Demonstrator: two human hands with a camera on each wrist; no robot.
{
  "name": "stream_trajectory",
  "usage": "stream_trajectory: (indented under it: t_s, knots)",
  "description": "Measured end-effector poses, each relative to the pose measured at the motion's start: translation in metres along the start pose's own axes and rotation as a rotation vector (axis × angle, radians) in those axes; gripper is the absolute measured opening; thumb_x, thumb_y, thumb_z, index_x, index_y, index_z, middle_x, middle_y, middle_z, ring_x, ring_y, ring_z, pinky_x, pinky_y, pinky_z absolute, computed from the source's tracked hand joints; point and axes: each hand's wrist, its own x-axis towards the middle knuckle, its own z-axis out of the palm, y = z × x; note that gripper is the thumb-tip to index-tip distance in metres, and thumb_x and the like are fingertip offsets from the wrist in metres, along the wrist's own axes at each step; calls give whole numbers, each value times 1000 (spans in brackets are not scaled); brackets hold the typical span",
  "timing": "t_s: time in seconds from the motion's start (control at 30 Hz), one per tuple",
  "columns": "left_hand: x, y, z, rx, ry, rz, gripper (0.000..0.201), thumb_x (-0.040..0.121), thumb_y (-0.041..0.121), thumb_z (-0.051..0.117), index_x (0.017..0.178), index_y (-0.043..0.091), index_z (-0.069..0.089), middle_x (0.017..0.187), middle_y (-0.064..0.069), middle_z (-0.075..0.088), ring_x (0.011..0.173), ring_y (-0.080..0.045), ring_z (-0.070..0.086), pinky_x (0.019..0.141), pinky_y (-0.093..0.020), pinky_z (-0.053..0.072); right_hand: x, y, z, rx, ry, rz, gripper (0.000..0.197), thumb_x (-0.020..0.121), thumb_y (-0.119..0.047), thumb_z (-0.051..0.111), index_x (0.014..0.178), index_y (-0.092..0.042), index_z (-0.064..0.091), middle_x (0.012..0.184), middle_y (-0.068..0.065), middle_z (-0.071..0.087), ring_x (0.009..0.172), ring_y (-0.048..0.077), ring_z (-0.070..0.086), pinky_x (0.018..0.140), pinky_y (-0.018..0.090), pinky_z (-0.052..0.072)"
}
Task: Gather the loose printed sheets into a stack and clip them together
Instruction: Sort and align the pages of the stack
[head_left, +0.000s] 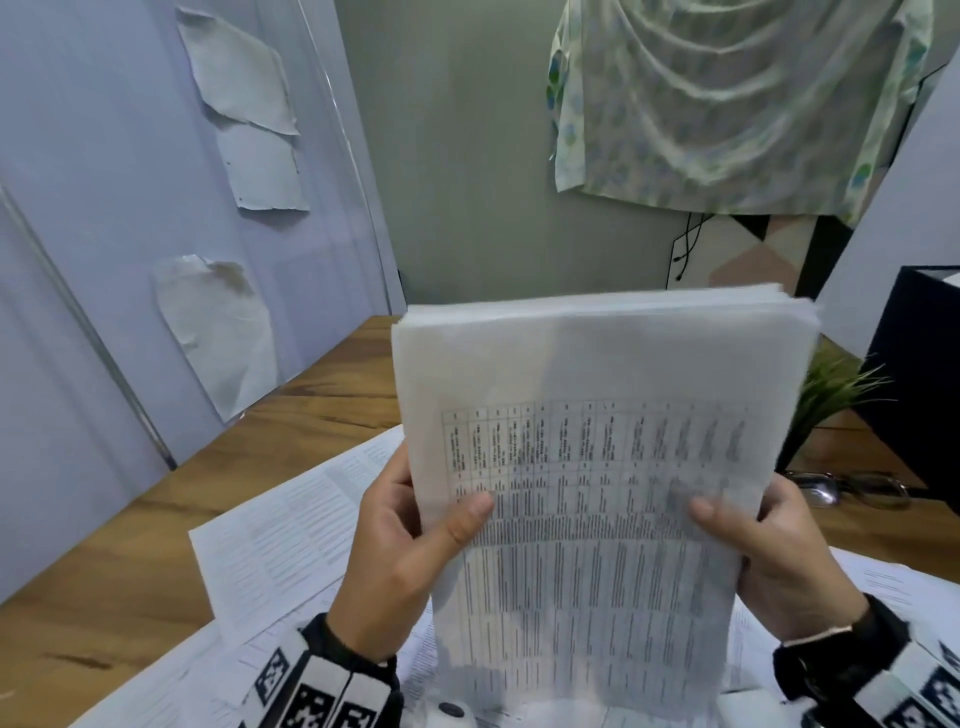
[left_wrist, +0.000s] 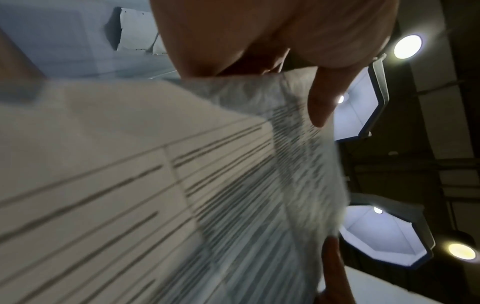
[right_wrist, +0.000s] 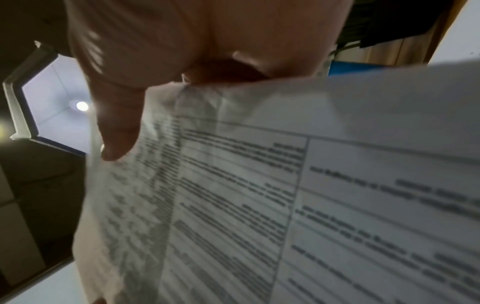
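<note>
Paper stack (head_left: 597, 415) stands up tall in the air above the wooden table (head_left: 104, 571); the left hand (head_left: 405, 551) grips its left edge and the right hand (head_left: 779, 561) grips its right edge, thumbs on the front; more loose sheets (head_left: 291, 519) lie flat on the table under it; the gathering step looks part done; next the person likely needs to tap the edges even, pick up the rest, then find a clip; no clip shows in any view.
</note>
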Motion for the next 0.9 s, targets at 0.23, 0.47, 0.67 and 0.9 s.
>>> stream_trajectory:
  t_s: [0.23, 0.47, 0.67, 0.9]
  knots:
    - [-11, -12, 2, 161, -71, -47, 75, 70, 71, 86, 117, 13, 77, 118, -2, 83, 112, -20, 78, 91, -27, 63, -5, 3, 1, -62, -28, -34, 31, 57, 0, 72, 80, -20, 80, 89, 8, 78, 83, 24, 74, 66, 30, 59]
    - [-19, -4, -7, 336, -61, 17, 19, 81, 54, 81, 99, 57, 80, 100, 10, 84, 89, -21, 79, 75, -24, 65, 5, -10, 23, -239, -50, -12, 25, 61, -15, 81, 86, -14, 77, 94, 4, 78, 91, 24, 74, 71, 28, 61]
    - [-25, 31, -64, 299, 195, 58, 43, 77, 15, 91, 107, 45, 84, 102, 24, 83, 103, 8, 76, 83, -7, 57, 48, -29, 90, -242, -324, 36, 25, 77, -23, 70, 100, -13, 72, 98, 1, 78, 90, 14, 74, 75, 26, 59]
    - [-81, 43, -170, 232, 551, -218, 75, 67, 27, 80, 131, -9, 62, 79, 13, 83, 72, 3, 78, 104, -33, 61, 76, 50, 92, -788, -493, 399, 44, 83, -55, 66, 105, -16, 65, 97, 3, 73, 80, 15, 66, 65, 29, 50]
